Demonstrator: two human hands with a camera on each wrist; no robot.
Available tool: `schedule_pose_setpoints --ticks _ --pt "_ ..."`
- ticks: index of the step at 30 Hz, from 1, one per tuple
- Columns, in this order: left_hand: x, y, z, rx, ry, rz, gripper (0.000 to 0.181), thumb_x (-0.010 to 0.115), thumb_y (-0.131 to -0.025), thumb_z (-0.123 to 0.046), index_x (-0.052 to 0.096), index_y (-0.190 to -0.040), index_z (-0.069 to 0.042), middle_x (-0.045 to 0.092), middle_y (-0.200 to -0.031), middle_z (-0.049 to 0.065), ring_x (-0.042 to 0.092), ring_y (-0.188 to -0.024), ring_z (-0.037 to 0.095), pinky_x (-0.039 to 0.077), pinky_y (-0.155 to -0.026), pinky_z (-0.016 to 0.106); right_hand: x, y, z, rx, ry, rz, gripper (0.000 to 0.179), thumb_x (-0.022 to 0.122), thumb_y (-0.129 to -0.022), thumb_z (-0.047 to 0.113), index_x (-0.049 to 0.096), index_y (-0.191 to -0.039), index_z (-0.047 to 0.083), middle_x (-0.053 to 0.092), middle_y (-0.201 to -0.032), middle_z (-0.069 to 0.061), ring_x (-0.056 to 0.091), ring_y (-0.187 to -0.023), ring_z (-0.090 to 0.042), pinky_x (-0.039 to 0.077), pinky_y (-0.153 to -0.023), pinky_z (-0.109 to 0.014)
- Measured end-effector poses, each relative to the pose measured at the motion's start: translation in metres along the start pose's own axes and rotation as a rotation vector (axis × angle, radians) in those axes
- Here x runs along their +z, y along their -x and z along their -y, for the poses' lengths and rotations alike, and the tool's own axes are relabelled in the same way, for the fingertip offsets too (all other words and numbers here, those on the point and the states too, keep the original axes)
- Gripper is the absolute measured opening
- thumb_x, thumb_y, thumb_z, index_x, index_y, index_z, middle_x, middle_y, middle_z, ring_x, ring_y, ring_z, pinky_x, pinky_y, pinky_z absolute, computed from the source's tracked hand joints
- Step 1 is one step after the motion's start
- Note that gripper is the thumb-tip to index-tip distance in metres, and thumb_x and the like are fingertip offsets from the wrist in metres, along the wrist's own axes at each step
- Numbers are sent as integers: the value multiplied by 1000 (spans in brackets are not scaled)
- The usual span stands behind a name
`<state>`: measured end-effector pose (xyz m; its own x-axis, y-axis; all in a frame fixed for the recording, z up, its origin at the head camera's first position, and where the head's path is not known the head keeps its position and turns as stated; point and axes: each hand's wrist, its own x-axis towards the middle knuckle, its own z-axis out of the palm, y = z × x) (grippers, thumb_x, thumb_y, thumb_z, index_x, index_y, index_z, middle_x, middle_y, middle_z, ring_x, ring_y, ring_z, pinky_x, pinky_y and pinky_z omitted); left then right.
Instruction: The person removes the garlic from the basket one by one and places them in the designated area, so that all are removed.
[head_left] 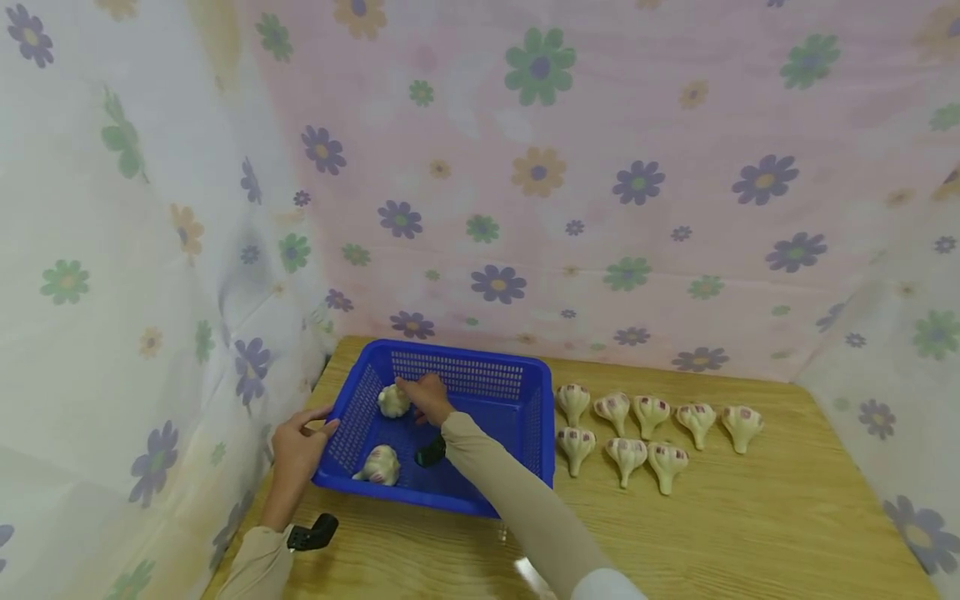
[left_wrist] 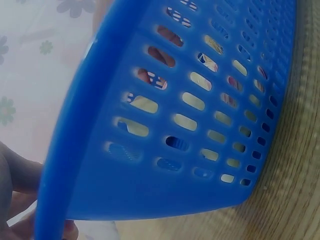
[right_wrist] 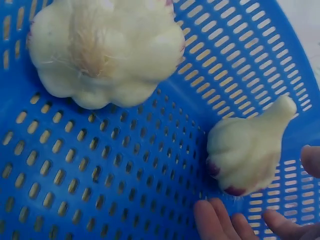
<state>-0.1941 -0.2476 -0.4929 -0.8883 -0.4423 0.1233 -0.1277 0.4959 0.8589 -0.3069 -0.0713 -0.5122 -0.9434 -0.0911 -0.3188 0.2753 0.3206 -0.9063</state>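
Along its left rim, a blue plastic basket (head_left: 405, 494) is held by my left hand (head_left: 295, 446); in the left wrist view the fingers (left_wrist: 22, 175) wrap the rim beside the slotted wall. My right hand (head_left: 433, 398) reaches inside, next to a garlic bulb (head_left: 393, 401) in the far left corner. The right wrist view shows that bulb (right_wrist: 245, 152) tilted against the wall, stem up, with my fingertips (right_wrist: 207, 217) just below it and the thumb apart at the right. Another garlic bulb (head_left: 381, 464) lies in the near left corner, large in the right wrist view.
Several garlic bulbs (head_left: 627, 454) lie in two rows on the wooden table (head_left: 750, 525), right of the basket. Flowered cloth (head_left: 570, 233) hangs behind the table and along both sides. A black wrist camera (head_left: 313, 533) sits on the left wrist.
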Motion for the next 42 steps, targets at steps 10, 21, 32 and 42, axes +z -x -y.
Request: schedule_pose_setpoints --ticks 10,21,32,42 --pt "3 0 0 5 9 -21 26 72 -82 -8 72 -108 -2 68 -102 18 57 -59 14 44 -52 24 7 -2 -2 -20 55 10 41 70 -82 28 58 -110 0 59 -85 -12 61 -68 -32 52 -55 -42" --pt "4 1 3 2 2 -31 27 73 -82 -9 71 -108 -2 68 -104 18 56 -59 11 44 -53 23 6 11 2 -98 16 200 20 70 -74 9 60 -90 3 58 -88 -6 58 -74 -20 53 -71 -45" --pt "1 0 2 -25 -24 -16 29 72 -83 -11 71 -111 -4 68 -106 17 55 -63 13 43 -55 24 12 17 -3 -151 120 281 23 79 -72 11 60 -84 9 59 -84 1 50 -66 -14 49 -68 -39" --pt "0 1 0 -13 -12 -18 29 72 -84 -12 70 -111 -3 67 -107 17 54 -62 11 43 -54 24 2 15 -6 -195 90 307 30 78 -70 6 56 -91 5 55 -86 -5 52 -66 -17 51 -67 -44"
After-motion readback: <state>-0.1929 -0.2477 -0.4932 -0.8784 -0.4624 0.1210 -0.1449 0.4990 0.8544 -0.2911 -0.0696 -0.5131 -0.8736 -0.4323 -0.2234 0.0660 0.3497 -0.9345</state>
